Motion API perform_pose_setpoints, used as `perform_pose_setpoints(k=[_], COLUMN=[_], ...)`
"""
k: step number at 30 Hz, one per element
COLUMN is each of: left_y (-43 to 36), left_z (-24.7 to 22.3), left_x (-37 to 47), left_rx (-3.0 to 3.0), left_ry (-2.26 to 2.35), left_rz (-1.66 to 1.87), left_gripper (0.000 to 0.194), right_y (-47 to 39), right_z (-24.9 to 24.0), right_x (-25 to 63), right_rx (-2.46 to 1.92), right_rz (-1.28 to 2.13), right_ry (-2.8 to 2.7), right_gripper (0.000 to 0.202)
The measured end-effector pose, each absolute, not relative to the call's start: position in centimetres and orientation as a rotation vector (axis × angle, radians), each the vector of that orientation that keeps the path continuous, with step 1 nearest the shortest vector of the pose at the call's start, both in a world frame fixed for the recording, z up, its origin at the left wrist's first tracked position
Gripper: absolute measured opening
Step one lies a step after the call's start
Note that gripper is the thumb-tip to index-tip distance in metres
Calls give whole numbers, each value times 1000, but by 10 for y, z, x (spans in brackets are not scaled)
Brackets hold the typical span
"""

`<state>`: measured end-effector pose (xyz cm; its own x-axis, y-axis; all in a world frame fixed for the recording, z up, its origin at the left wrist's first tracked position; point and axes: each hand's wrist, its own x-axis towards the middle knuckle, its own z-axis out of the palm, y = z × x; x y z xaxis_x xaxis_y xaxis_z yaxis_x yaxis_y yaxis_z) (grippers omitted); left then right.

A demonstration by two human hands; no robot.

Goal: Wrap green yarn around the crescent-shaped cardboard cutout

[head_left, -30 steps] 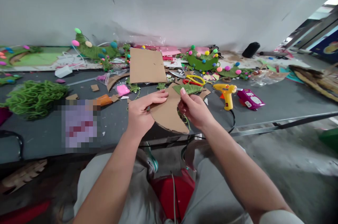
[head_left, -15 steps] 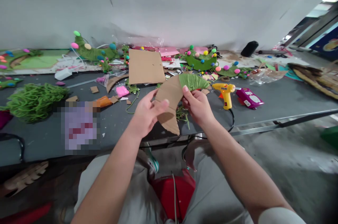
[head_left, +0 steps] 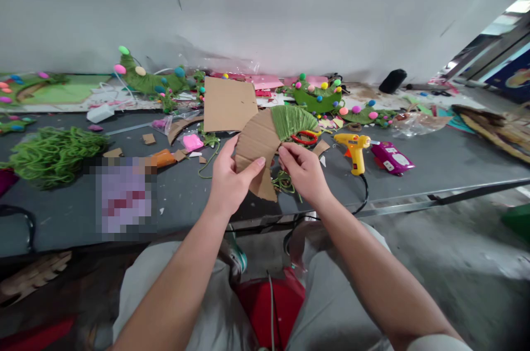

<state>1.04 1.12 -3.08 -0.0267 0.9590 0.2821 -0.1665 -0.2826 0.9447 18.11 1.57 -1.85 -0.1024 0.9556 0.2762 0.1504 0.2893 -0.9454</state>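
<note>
A curved cardboard crescent (head_left: 259, 138) is held up over the table's front part. Green yarn (head_left: 292, 121) is wrapped around its upper right portion; the rest is bare brown. My left hand (head_left: 234, 177) grips the left edge, thumb across the front face. At the inner curve, below the wrapped part, my right hand (head_left: 302, 169) has thumb and forefinger pinched together; whether they hold yarn or the cardboard edge is too small to tell. Red-handled scissors (head_left: 305, 137) and loose green yarn (head_left: 284, 181) lie behind and beneath the crescent.
A yellow glue gun (head_left: 355, 153) and a purple packet (head_left: 391, 158) lie to the right. A green yarn pile (head_left: 58, 155) sits at left. Behind are a cardboard sheet (head_left: 229, 104) and a green crescent with pompoms (head_left: 318, 100). A black cable hangs over the table's front edge.
The crescent has turned and shifted slightly left, bringing the scissors into view. My right hand has moved from the wrapped yarn's edge left and down to the inner curve. My left hand still grips the cardboard.
</note>
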Motion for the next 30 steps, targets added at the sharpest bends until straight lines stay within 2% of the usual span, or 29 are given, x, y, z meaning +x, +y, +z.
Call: perform_pose_setpoints(k=[7, 12, 16, 21, 23, 28, 30], left_y=[6, 1, -7, -11, -10, 1, 7], left_z=[-26, -24, -21, -19, -19, -19, -19], left_x=[16, 11, 11, 11, 8, -3, -6], left_rx=[1443, 1833, 2142, 2392, 2433, 2353, 2105], left_ry=[1085, 1315, 1350, 1282, 1275, 1287, 1341], left_rz=[1583, 1614, 1568, 1503, 1492, 1569, 1694], left_gripper=[59, 60, 61, 56, 54, 48, 56], right_y=[16, 14, 11, 13, 15, 15, 13], right_z=[-21, -15, -8, -7, -8, -6, -5], right_x=[182, 183, 185, 191, 191, 188, 187], right_rx=[-1116, -1155, -1152, -1075, -1022, -798, -733], right_rz=[884, 833, 937, 1260, 1360, 1528, 1544], right_ry=[-1566, -1582, -1488, -1243, -1181, -1106, -1093], right_gripper=[25, 28, 43, 63, 61, 41, 40])
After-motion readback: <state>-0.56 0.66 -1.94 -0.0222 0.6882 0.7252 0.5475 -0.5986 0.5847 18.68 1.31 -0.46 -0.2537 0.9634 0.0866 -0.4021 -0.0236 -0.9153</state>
